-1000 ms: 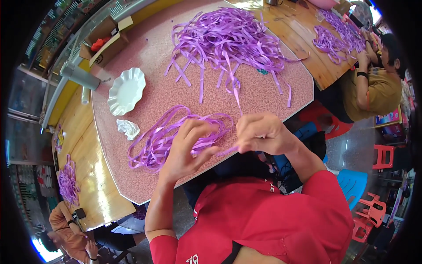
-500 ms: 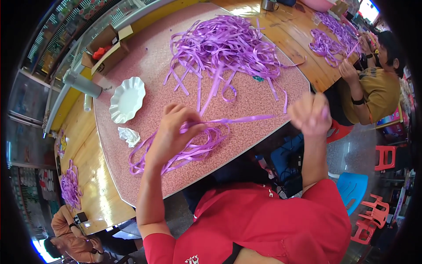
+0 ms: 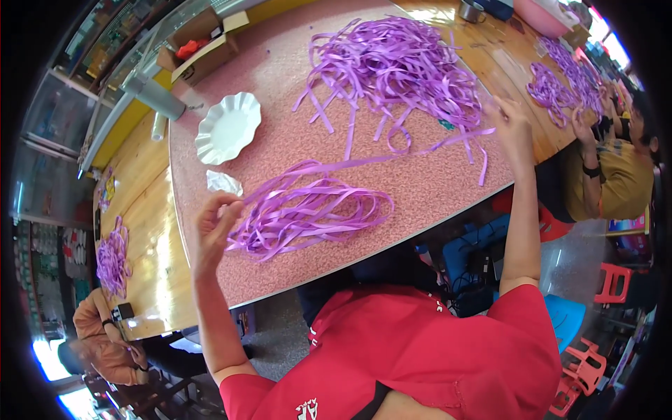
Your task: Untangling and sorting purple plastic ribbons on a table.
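Note:
A loose coil of purple ribbon (image 3: 315, 218) lies on the near part of the pink speckled table (image 3: 280, 283). At the coil's left end, my left hand (image 3: 214, 227) is closed, with ribbon between thumb and fingers. Out to the right, my right hand (image 3: 514, 133) is raised over the table's right edge, its fingers closed at the end of a ribbon strand (image 3: 413, 154). That strand runs slantwise above the tabletop from the coil to the hand. Beyond it sits a big tangled heap of purple ribbon (image 3: 395, 66), some ends trailing toward me.
A white scalloped dish (image 3: 227, 131), a crumpled white tissue (image 3: 225, 183), a grey bottle (image 3: 155, 96) and an open cardboard box (image 3: 206, 59) stand along the left. People sit at wooden tables on both sides, with more purple ribbon (image 3: 113, 259) there. A blue stool (image 3: 563, 318) is at right.
My left hand has moved left and down to the coil's end. My right hand has moved up and away. The coil looks fuller, and the view has shifted.

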`<state>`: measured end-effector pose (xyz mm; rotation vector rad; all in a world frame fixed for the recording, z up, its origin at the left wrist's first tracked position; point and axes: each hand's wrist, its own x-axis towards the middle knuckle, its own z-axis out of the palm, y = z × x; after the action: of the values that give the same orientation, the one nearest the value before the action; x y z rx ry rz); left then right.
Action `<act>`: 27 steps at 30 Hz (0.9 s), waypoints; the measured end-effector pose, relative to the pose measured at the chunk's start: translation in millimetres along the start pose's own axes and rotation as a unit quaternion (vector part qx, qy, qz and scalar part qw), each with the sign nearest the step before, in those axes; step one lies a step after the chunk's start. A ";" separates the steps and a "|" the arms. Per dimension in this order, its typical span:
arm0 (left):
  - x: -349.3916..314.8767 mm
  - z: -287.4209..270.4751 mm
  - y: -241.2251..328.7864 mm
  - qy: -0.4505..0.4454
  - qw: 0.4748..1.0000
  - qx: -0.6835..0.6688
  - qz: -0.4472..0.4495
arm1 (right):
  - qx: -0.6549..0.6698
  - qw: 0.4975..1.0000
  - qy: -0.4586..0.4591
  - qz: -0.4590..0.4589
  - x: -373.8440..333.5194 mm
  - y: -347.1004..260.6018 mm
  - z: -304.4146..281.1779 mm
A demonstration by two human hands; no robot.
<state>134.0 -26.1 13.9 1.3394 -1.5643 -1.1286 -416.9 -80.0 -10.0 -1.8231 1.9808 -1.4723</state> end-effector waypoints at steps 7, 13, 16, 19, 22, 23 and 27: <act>5.1 86.9 40.6 -0.085 0.995 -0.046 0.025 | 0.204 0.914 -0.250 -0.245 -73.4 -190.5 77.4; 4.7 85.4 41.2 -0.068 0.990 -0.120 -0.022 | 0.301 0.876 -0.326 -0.187 -89.0 -204.8 108.4; 0.8 77.3 33.3 -0.054 0.990 -0.131 -0.020 | 0.271 0.885 -0.315 -0.212 -84.8 -204.8 106.9; -5.5 83.7 32.0 -0.053 0.982 -0.181 0.003 | 0.264 0.886 -0.317 -0.210 -85.2 -206.4 109.8; -6.3 85.8 27.2 -0.063 0.986 -0.154 0.005 | 0.340 0.859 -0.369 -0.104 -93.4 -217.8 111.8; -5.9 86.2 27.0 -0.063 0.986 -0.155 0.004 | 0.401 0.816 -0.416 0.003 -95.9 -220.6 111.2; -4.5 83.8 32.9 -0.067 0.995 -0.080 -0.004 | 0.377 0.834 -0.400 -0.058 -98.8 -211.3 119.6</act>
<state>45.8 -8.3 19.3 1.1870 -1.5281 -1.3420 -159.8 -34.8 14.0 -1.7307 0.7497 -0.9921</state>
